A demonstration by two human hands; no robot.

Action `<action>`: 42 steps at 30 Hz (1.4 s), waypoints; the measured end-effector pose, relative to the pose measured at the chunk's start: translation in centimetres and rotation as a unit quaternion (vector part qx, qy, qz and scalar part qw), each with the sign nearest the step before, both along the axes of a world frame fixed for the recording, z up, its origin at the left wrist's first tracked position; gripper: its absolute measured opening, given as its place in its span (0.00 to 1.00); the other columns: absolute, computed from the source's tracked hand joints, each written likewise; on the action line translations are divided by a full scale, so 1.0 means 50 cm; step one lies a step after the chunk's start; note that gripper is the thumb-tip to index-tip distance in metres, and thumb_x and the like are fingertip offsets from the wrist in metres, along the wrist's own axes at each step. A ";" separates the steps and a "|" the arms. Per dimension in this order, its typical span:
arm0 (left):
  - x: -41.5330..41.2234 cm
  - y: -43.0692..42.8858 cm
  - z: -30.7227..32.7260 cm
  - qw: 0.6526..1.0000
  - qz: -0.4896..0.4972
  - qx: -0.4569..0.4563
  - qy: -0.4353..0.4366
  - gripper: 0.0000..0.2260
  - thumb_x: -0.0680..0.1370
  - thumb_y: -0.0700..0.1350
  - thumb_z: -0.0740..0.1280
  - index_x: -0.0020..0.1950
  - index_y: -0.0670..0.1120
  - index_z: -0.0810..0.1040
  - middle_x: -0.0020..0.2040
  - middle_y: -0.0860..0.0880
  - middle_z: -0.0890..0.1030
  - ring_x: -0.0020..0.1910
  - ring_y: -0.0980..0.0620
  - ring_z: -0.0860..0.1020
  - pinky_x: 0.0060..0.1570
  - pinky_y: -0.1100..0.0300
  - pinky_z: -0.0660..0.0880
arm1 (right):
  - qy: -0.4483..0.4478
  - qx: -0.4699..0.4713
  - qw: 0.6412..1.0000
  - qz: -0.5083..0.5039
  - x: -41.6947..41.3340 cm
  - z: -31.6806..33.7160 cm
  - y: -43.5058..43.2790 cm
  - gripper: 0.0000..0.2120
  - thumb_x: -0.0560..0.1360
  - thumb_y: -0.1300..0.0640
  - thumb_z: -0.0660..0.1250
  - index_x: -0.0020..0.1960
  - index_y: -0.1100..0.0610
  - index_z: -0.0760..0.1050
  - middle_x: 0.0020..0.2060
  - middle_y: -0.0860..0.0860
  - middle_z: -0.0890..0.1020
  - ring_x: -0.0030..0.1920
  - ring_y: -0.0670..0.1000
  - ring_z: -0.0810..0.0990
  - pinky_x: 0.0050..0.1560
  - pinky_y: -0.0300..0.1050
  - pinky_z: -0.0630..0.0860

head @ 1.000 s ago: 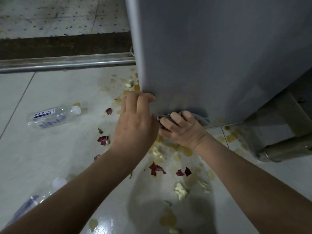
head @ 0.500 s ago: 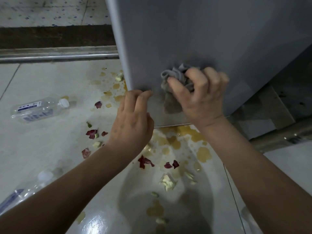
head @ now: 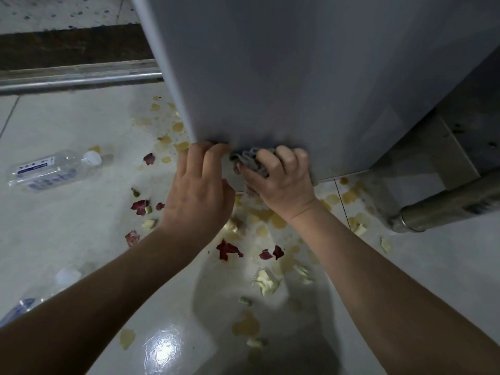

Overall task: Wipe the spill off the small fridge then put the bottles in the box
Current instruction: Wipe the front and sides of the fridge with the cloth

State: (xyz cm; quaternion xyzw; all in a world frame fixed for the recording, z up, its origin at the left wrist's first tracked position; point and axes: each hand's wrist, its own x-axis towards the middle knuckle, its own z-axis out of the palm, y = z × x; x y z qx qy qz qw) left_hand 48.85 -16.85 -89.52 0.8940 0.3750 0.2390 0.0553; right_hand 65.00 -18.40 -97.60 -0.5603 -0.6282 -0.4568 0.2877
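Note:
The small grey fridge (head: 311, 77) fills the upper middle and right of the view. My right hand (head: 281, 185) grips a crumpled grey cloth (head: 250, 161) and presses it against the fridge's lower front, close to the bottom edge. My left hand (head: 200, 190) rests beside it with its fingertips on the fridge's lower left corner. A clear plastic bottle (head: 51, 167) with a white cap lies on its side on the floor at the left. A second clear bottle (head: 40, 293) lies at the lower left, partly hidden by my left forearm.
Yellowish spill drops (head: 173, 125), red petals (head: 228, 250) and pale scraps (head: 266, 281) are scattered over the white tiled floor below the fridge. A metal door rail (head: 75, 79) runs along the upper left. A metal pipe (head: 446, 207) lies at the right.
My right hand has moved the cloth down the fridge front from mid-height to the bottom edge, next to my left hand. The left hand has stayed on the corner.

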 end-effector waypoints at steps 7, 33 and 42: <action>-0.006 -0.002 -0.028 0.999 0.012 0.002 0.034 0.21 0.69 0.38 0.62 0.62 0.37 0.70 0.56 0.38 0.73 0.55 0.42 0.66 0.58 0.52 0.67 | -0.061 -0.013 0.998 0.020 -0.016 -0.052 0.020 0.13 0.71 0.54 0.65 0.54 0.49 0.67 0.50 0.50 0.67 0.46 0.52 0.67 0.44 0.49 0.65; 0.047 -0.010 -0.010 0.999 -0.016 0.041 -0.025 0.24 0.70 0.37 0.66 0.65 0.39 0.65 0.57 0.36 0.71 0.53 0.42 0.65 0.55 0.52 0.67 | 0.106 0.093 0.988 -0.060 0.058 0.054 -0.007 0.17 0.72 0.41 0.67 0.53 0.49 0.67 0.50 0.53 0.66 0.48 0.54 0.68 0.43 0.49 0.68; 0.050 -0.013 -0.001 0.998 -0.023 0.047 0.027 0.23 0.72 0.44 0.61 0.66 0.39 0.65 0.58 0.36 0.70 0.54 0.42 0.64 0.56 0.48 0.69 | 0.245 -0.001 0.960 -0.132 0.069 -0.007 -0.069 0.10 0.79 0.47 0.58 0.54 0.53 0.66 0.52 0.54 0.64 0.47 0.56 0.67 0.45 0.49 0.65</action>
